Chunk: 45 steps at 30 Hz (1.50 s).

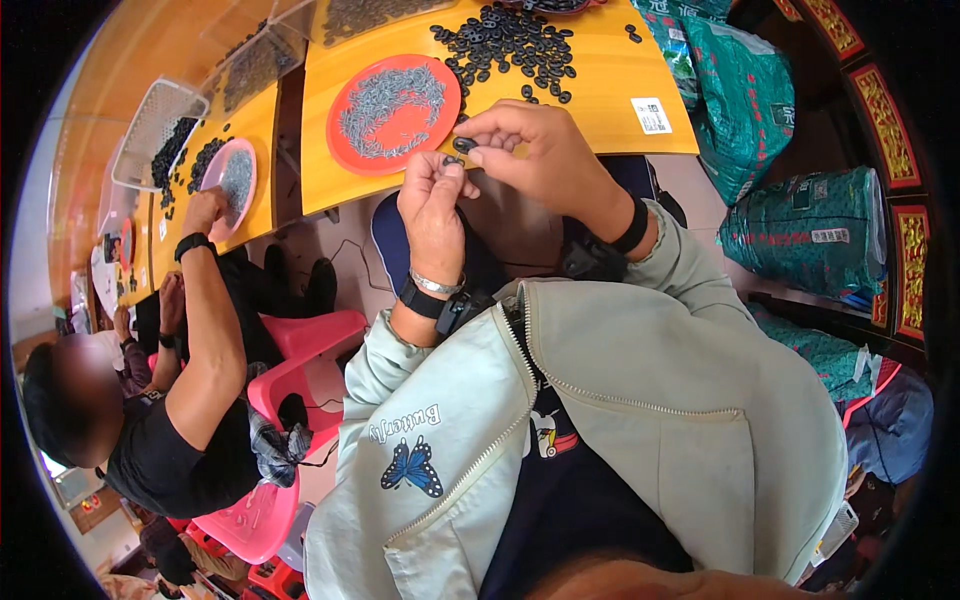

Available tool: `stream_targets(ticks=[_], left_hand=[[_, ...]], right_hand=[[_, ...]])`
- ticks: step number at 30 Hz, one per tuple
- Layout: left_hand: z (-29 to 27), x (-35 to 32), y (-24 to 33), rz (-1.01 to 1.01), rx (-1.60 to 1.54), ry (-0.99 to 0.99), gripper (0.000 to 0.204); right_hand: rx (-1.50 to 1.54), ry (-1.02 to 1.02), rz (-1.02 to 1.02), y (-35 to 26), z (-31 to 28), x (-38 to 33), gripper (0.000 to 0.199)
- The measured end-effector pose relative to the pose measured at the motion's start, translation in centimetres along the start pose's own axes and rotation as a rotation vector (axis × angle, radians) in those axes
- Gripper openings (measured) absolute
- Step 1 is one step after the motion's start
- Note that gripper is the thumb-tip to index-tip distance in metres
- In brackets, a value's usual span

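My left hand (434,197) is closed in a pinch on a small dark piece (453,161), held between thumb and forefinger just off the table's front edge. Close beside it, my right hand (530,150) grips a black oval piece (465,145) with its fingertips. The two pieces are near each other; I cannot tell whether they touch. Just beyond my left hand lies a red round plate (343,143) with many small silvery metal pieces (385,100). A spread of similar black oval pieces (515,45) covers the table beyond my hands.
The yellow table (610,110) bears a white label (652,116). Green sacks (740,110) stand at the right. On the left, another person (205,350) reaches to a pink plate (238,180), near a white basket (150,130). A pink chair (300,375) stands between us.
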<state>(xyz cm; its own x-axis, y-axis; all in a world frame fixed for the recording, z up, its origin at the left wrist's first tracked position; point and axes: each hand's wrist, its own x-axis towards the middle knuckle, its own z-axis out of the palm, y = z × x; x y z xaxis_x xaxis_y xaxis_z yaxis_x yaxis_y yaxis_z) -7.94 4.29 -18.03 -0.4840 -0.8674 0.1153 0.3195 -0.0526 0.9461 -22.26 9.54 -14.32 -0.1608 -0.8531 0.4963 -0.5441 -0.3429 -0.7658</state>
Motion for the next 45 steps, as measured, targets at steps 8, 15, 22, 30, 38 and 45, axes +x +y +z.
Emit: stream_targets(ticks=[8, 15, 22, 30, 38, 45], left_hand=[[0.1, -0.1, 0.3, -0.019, 0.04, 0.011, 0.008], [0.2, -0.1, 0.7, -0.016, 0.038, 0.021, 0.01], [0.2, 0.0, 0.4, -0.041, 0.033, 0.03, 0.011], [0.1, 0.0, 0.4, -0.066, 0.07, 0.015, 0.008], [0.1, 0.1, 0.2, -0.078, 0.041, 0.034, 0.011], [0.1, 0.1, 0.2, -0.08, 0.057, 0.05, 0.01]], right_hand=[[0.718, -0.218, 0.496, 2.0, 0.1, 0.1, 0.025], [1.088, -0.243, 0.64, 4.0, -0.2, 0.2, 0.03], [1.317, -0.324, 0.729, 4.7, 0.2, 0.1, 0.029], [1.222, -0.299, 0.713, 4.2, 0.2, 0.1, 0.03], [0.803, -0.195, 0.518, 3.1, 0.3, 0.1, 0.028], [0.63, -0.165, 0.422, 2.1, 0.7, 0.1, 0.024]])
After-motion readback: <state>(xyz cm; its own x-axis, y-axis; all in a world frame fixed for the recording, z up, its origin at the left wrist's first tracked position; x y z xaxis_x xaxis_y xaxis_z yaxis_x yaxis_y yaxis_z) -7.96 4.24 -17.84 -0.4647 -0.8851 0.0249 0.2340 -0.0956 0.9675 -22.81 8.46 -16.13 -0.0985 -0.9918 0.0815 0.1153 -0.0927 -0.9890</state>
